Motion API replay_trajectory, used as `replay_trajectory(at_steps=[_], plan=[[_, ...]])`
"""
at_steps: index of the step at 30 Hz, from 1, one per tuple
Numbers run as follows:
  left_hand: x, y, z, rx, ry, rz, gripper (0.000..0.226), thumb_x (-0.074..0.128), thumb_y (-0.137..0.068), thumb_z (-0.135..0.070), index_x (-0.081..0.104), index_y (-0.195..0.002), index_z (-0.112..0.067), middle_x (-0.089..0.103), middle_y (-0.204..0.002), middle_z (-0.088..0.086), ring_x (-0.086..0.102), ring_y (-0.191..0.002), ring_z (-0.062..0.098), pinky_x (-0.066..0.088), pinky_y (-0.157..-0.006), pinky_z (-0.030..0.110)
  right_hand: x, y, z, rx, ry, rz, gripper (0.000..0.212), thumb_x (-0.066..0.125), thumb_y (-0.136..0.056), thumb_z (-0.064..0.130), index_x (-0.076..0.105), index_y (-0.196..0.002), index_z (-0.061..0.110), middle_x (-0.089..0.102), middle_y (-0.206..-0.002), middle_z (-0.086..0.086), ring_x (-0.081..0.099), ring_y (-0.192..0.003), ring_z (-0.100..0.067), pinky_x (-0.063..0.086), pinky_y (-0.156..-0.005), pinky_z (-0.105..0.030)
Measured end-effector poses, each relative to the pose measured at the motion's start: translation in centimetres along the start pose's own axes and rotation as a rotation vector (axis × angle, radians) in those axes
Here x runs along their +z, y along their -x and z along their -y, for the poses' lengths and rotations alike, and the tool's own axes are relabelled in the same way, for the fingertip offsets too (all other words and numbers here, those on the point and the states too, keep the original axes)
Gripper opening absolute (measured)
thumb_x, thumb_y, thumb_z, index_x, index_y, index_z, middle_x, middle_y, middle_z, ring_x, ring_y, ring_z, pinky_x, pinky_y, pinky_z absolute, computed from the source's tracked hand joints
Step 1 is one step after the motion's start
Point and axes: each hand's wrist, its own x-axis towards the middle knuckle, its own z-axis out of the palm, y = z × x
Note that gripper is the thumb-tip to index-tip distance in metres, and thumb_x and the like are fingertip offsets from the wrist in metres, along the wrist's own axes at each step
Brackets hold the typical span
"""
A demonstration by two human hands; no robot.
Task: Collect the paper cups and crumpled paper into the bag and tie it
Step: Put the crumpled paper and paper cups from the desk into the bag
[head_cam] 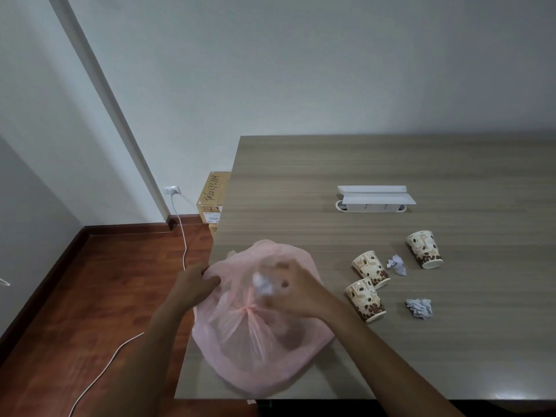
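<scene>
Pink film bunches under the left hand's (pixel 195 284) curled fingers, which grip the bag's (pixel 258 335) left rim at the table's (pixel 361 164) left edge. Right hand (pixel 296 291), blurred, holds a paper wad (pixel 262 285) over the bag's mouth; whether it pinches or cups it I cannot tell. Both forearms reach in from the near edge. Three cups (pixel 371 267) and two wads (pixel 418 308) lie on open wood to the right, well short of the white strip (pixel 374 198).
</scene>
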Motion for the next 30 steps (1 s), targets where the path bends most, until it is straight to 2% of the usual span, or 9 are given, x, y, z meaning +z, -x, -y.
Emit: replay_trajectory(at_steps=[2,3,7,10,18,20,22,25,30], plan=[[0.2,0.1,-0.2,0.007,0.009,0.008,0.021,0.062,-0.08,-0.02,0.072,-0.096,-0.009,0.068,-0.085,0.003,0.061,-0.074,0.018,0.047,-0.06,0.024,0.6,0.3,0.1,0.042,0.026,0.257,0.069,0.079,-0.072,0.048,0.051,-0.135,0.046,0.059,-0.122,0.015,0.06,-0.099,0.001,0.048,-0.083,-0.018],[0.3,0.1,0.0,0.0,0.018,0.005,0.023,0.062,-0.079,-0.022,0.072,-0.095,-0.008,0.069,-0.083,0.002,0.062,-0.074,0.018,0.051,-0.064,0.027,0.4,0.3,0.0,0.027,-0.024,0.227,0.057,0.077,-0.077,0.04,0.058,-0.13,0.042,0.063,-0.107,0.018,0.062,-0.087,0.006,0.046,-0.075,-0.011],[0.1,0.1,0.7,-0.05,0.014,-0.017,0.026,0.06,-0.075,-0.031,0.07,-0.088,-0.012,0.068,-0.079,0.002,0.064,-0.073,0.02,0.057,-0.07,0.037,-2.2,-1.3,-2.3,0.071,-0.17,-0.476,0.016,0.064,-0.083,0.012,0.077,-0.09,0.018,0.07,-0.076,0.014,0.06,-0.066,0.01,0.043,-0.065,-0.012],[-0.5,0.4,1.5,-0.045,-0.043,-0.054,0.016,0.063,-0.078,-0.026,0.067,-0.087,-0.014,0.067,-0.083,0.003,0.06,-0.072,0.019,0.046,-0.063,0.029,-3.6,-2.7,-6.7,0.274,-0.11,-0.664,0.008,0.063,-0.086,0.015,0.071,-0.085,0.014,0.068,-0.077,0.003,0.061,-0.071,-0.012,0.041,-0.064,-0.025],[-1.8,1.0,5.1,-0.119,-0.067,-0.122,0.03,0.065,-0.081,-0.023,0.071,-0.109,-0.013,0.071,-0.102,0.01,0.06,-0.083,0.025,0.045,-0.074,0.032,0.1,-5.4,-15.7,0.372,0.099,-0.063,0.053,0.071,-0.081,0.025,0.059,-0.132,0.02,0.058,-0.135,-0.008,0.056,-0.12,-0.025,0.041,-0.094,-0.026],[-1.6,1.5,5.4,-0.155,-0.053,-0.11,0.031,0.064,-0.08,-0.028,0.071,-0.106,-0.012,0.071,-0.099,0.01,0.062,-0.084,0.027,0.05,-0.075,0.034,1.4,-6.4,-17.7,0.378,0.198,0.064,0.057,0.068,-0.077,0.036,0.059,-0.132,0.026,0.053,-0.137,-0.009,0.051,-0.125,-0.028,0.04,-0.099,-0.03],[-1.4,1.9,5.3,-0.172,-0.031,-0.089,0.04,0.059,-0.074,-0.038,0.071,-0.102,-0.012,0.071,-0.097,0.009,0.064,-0.084,0.029,0.052,-0.076,0.035,2.7,-7.2,-19.7,0.392,0.256,0.069,0.044,0.062,-0.07,0.036,0.069,-0.113,0.03,0.062,-0.123,-0.009,0.059,-0.115,-0.028,0.044,-0.088,-0.027],[-0.8,2.0,5.0,-0.146,-0.008,-0.089,0.036,0.062,-0.081,-0.033,0.073,-0.103,-0.007,0.073,-0.097,0.013,0.065,-0.086,0.03,0.054,-0.079,0.037,3.0,-6.2,-18.1,0.405,0.14,-0.156,0.024,0.069,-0.068,0.02,0.077,-0.09,0.02,0.072,-0.096,-0.01,0.069,-0.091,-0.028,0.038,-0.069,-0.021],[0.4,1.5,3.5,-0.124,0.053,-0.061,0.038,0.063,-0.082,-0.032,0.073,-0.107,-0.005,0.073,-0.1,0.014,0.067,-0.089,0.032,0.055,-0.08,0.036,0.2,-4.2,-12.6,0.349,-0.194,-0.62,0.011,0.073,-0.082,0.017,0.072,-0.092,0.021,0.072,-0.089,-0.005,0.067,-0.081,-0.022,0.047,-0.063,-0.025]])
